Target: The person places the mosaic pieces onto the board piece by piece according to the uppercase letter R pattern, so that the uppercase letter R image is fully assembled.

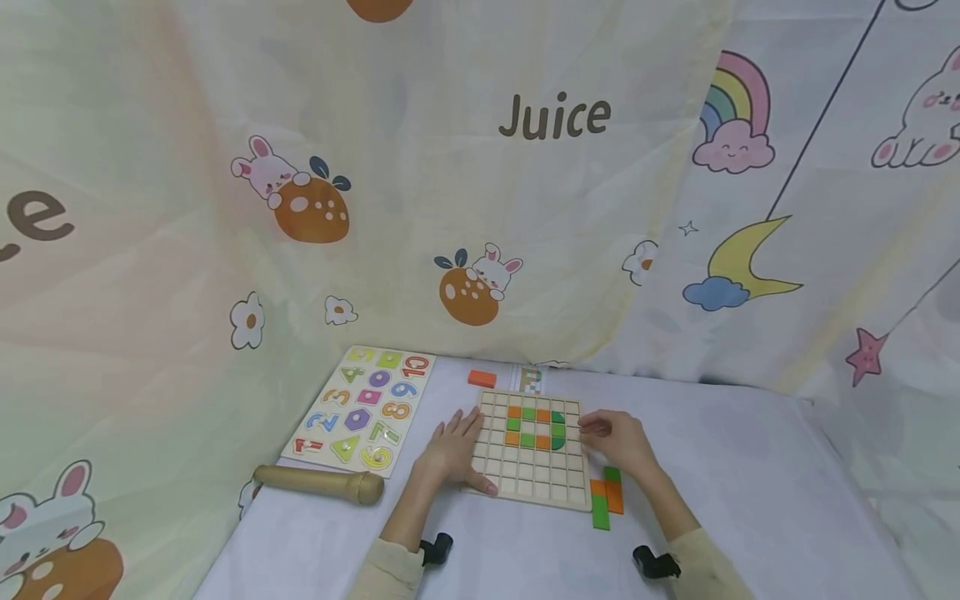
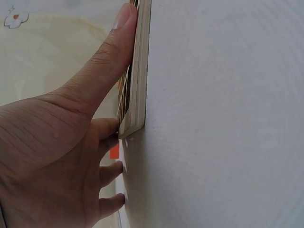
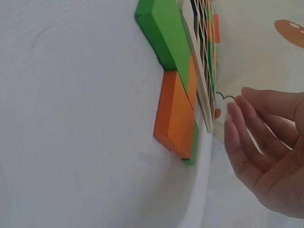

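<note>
A wooden grid board lies on the table, with orange, green and dark green pieces forming a ring in its upper cells. My left hand rests spread at the board's left side; in the left wrist view the thumb of that hand lies along the board's edge. Just beyond the right edge is my right hand, fingers loosely bent. In the right wrist view, nothing shows between the thumb and fingertips of this hand. Green and orange blocks lie beside the board.
A number and shape puzzle board lies at the left, with a gold microphone-shaped object in front of it. An orange block and a patterned card are behind the grid board. A printed curtain hangs at the back.
</note>
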### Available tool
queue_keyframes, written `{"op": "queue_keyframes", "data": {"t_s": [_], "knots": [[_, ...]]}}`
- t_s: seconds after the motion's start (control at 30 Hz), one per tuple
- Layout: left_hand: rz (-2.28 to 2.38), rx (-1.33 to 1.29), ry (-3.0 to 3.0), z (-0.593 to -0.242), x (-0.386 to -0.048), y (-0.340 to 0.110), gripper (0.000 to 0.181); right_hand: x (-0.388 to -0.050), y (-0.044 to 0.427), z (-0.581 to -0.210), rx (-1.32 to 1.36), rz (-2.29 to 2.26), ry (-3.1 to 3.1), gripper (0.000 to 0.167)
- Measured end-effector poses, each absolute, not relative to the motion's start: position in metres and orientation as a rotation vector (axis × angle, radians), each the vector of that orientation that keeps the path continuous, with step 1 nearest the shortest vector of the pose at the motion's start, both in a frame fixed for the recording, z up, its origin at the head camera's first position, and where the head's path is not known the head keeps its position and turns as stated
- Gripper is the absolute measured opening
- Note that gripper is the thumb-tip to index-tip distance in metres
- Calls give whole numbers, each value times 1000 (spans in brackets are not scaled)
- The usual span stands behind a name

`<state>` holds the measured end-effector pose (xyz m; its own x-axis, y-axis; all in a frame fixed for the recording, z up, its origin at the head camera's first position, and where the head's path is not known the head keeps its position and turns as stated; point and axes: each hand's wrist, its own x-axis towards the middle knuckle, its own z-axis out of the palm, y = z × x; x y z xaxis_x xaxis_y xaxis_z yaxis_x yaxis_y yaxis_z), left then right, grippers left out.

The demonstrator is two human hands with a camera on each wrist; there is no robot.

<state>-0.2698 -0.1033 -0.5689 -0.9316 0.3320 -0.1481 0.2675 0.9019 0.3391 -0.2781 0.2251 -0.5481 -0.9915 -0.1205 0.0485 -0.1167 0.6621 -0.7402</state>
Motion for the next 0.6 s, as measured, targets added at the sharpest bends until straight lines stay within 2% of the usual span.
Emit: {"op": "queue_keyframes", "data": {"t_s": [0.6], "knots": [[421, 452, 2878, -575, -271, -103, 142, -252, 256, -545, -96, -1057, 2808, 34]]}}
